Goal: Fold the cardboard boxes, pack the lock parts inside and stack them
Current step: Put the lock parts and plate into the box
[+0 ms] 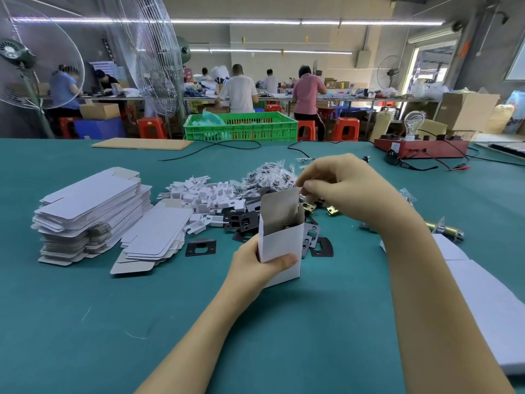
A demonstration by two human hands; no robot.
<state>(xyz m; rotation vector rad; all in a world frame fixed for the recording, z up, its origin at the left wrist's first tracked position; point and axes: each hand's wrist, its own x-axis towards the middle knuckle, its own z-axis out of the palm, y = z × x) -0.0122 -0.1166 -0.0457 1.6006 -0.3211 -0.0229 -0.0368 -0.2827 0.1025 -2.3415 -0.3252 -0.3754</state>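
While left hand point(257, 265) grips box point(279, 243), right hand point(341, 189) pinches its flap, teal table point(85, 322), busy workshop

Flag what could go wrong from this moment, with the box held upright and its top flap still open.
1. The left hand grips only the lower part of the open box; a squeeze could buckle it.
2. The right hand pinches at the top flap; a hard pull might crease or tear it.
3. Black plates crowd the table behind; setting the box down there could tip it.
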